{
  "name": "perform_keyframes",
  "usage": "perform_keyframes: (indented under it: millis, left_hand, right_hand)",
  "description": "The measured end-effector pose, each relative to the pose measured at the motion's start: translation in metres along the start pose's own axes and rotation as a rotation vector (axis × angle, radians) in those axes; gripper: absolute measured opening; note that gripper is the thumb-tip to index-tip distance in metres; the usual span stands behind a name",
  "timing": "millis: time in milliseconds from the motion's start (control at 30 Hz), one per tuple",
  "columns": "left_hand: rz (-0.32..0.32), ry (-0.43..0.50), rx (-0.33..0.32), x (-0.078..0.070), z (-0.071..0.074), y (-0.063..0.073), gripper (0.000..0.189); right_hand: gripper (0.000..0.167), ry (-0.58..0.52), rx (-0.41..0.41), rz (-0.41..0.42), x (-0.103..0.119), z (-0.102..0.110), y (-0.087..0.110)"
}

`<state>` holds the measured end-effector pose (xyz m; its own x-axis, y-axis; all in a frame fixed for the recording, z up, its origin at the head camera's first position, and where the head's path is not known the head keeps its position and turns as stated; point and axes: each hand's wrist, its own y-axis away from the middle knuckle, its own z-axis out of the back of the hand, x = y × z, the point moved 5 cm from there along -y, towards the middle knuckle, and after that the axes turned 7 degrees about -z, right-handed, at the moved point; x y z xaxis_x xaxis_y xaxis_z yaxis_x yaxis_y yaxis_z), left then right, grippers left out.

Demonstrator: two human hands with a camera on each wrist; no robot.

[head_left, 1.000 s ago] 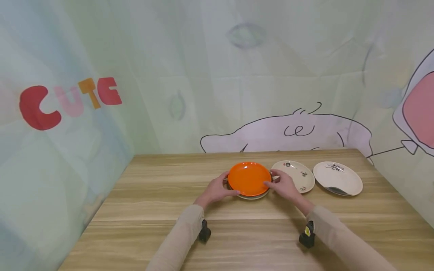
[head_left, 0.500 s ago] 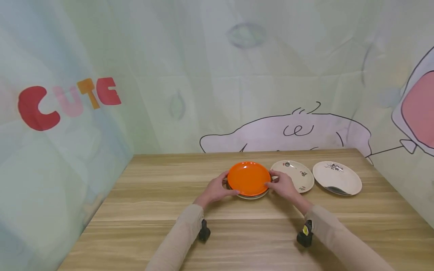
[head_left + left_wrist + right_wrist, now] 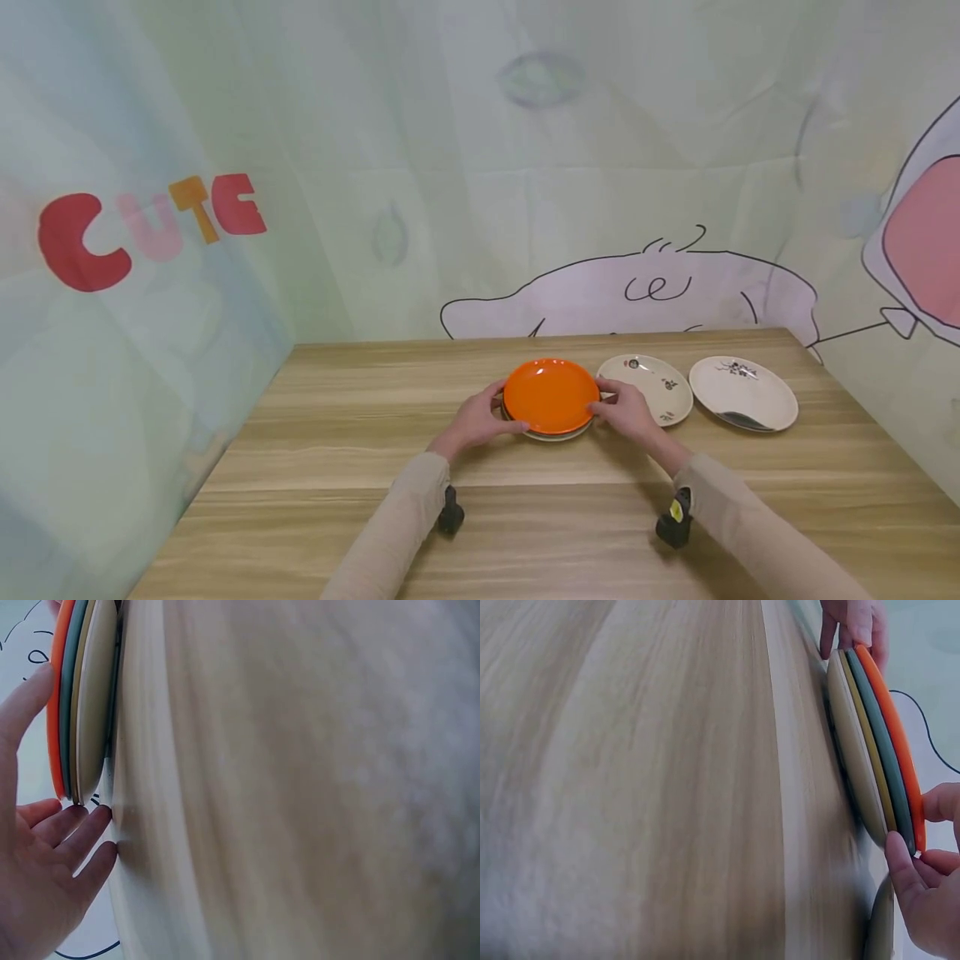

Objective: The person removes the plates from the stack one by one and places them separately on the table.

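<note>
A bright orange plate (image 3: 551,396) tops a small stack in the head view. The wrist views show a green plate (image 3: 69,705), a mustard one (image 3: 870,746) and a beige plate (image 3: 96,712) layered beneath it. My left hand (image 3: 478,421) holds the stack's left edge, thumb on the orange rim and fingers spread along the side. On the right edge, my right hand (image 3: 628,412) grips the orange plate with the thumb on top and fingertips against the rims below. Each hand hides part of the rim.
Right of the stack lies a cream plate (image 3: 660,392) with small dark motifs, partly behind the right hand. Farther right is a white plate (image 3: 750,396) with a floral print and a dark patch at its front. All stand on a wooden table (image 3: 360,400) before a printed curtain.
Hands and stack keep almost the same place. The view shifts very slightly, so the plates at the right appear a little farther left.
</note>
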<state>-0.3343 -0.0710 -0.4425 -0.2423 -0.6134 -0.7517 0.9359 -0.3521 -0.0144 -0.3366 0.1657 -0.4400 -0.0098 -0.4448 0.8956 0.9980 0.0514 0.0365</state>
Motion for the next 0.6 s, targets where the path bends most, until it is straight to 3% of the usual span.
perform_keyframes:
  millis: [600]
  left_hand:
    - [-0.011, -0.016, 0.002, 0.0026, 0.0009, -0.0019, 0.086]
  right_hand:
    - [0.053, -0.157, 0.145, 0.009, 0.0002, 0.0047, 0.0026]
